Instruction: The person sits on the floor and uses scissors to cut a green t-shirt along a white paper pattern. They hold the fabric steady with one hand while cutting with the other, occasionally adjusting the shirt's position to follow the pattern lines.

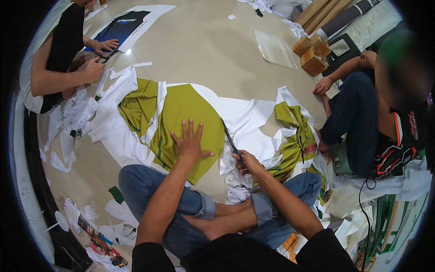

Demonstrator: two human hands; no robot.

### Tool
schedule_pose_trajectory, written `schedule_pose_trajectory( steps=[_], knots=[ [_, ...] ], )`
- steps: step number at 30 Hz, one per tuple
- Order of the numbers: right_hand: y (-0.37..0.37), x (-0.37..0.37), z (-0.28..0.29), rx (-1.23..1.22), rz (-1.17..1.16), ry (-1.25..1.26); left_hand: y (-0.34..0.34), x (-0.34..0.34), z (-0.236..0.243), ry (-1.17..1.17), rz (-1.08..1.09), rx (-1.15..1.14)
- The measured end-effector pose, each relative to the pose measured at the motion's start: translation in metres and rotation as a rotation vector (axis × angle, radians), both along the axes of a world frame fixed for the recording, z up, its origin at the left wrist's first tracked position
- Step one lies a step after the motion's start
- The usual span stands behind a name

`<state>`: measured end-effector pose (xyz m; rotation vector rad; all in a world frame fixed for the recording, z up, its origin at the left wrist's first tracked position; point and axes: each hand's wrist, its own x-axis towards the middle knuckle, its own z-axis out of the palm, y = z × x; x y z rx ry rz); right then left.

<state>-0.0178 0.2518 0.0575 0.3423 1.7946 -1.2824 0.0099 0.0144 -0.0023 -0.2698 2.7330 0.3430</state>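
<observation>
An olive-green fabric piece (192, 118) with a rounded edge lies on the floor in front of my crossed legs. My left hand (188, 144) rests flat on it, fingers spread. In my right hand (248, 164) is a pair of dark scissors (230, 137), its long blades pointing away along the right edge of the green piece. White fabric (247, 115) spreads beyond the blades, under and beside the green. Farther right, a bunched green and white fabric (294, 145) lies in folds. How far the blades are apart is hard to make out.
At the far left a person cuts a dark blue printed fabric (124, 26). Another person sits at the right near cardboard boxes (313, 54). A clear plastic sheet (275, 49) and fabric rolls (346, 20) lie farther back. White scraps (74, 113) litter the left floor.
</observation>
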Motion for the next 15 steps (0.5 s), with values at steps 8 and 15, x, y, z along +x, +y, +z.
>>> schedule_pose_trajectory(
  steps=[8, 15],
  knots=[
    [0.011, -0.044, -0.008, 0.052, 0.109, -0.003, 0.0, -0.002, -0.002, 0.003, -0.016, 0.022],
    [0.014, -0.069, 0.0, 0.127, 0.264, 0.047, 0.001, -0.003, 0.004, -0.043, -0.016, 0.01]
  ],
)
